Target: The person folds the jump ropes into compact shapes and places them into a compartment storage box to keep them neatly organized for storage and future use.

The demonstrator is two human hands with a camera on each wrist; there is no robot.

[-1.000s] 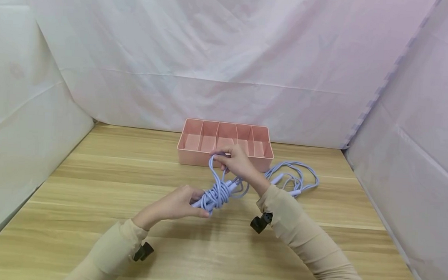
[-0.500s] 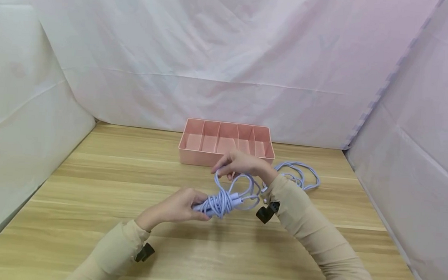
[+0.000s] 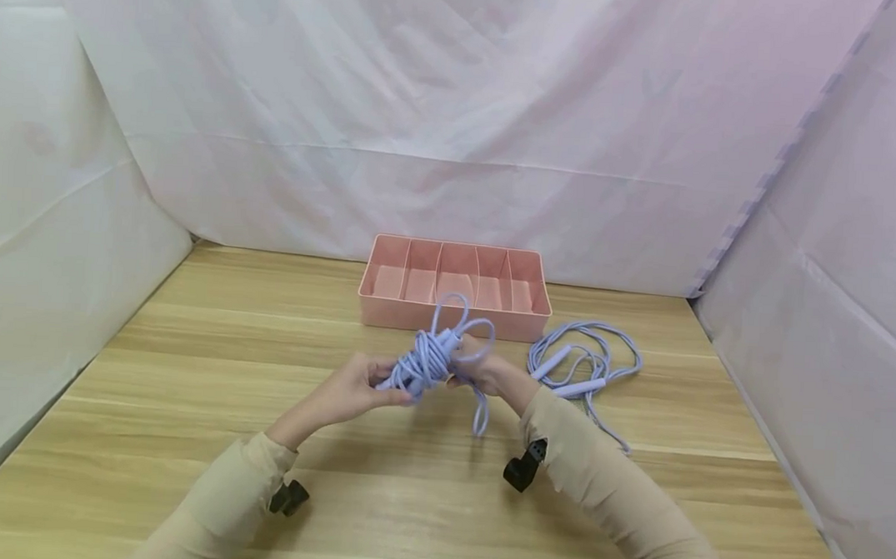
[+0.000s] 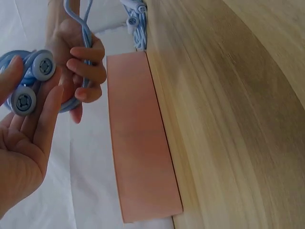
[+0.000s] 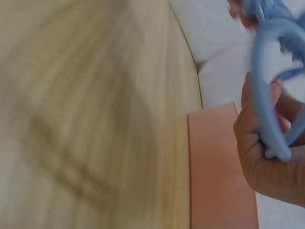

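Note:
A periwinkle-blue jump rope (image 3: 426, 362) is bundled, its cord wound several times round its two handles. My left hand (image 3: 340, 390) holds the handle ends at the bundle's left side, thumb in front. In the left wrist view, two round handle ends (image 4: 44, 66) sit between thumb and fingers. On the bundle's right, my right hand (image 3: 489, 373) curls its fingers round a length of the cord, as the left wrist view shows. Loose loops stick up and hang down beside it. The bundle is held above the wooden table, and its loops partly cover the right hand.
A pink box (image 3: 454, 320) with several compartments stands behind the hands, near the white back curtain (image 3: 421, 203). Another blue jump rope (image 3: 582, 389) lies loosely coiled on the table (image 3: 265, 346) right of the box. White curtains also hang at both sides.
The right hand has dropped from pulling a loop above the bundle to its right side, fingers round the cord. The bundle has risen and tilted up to the right.

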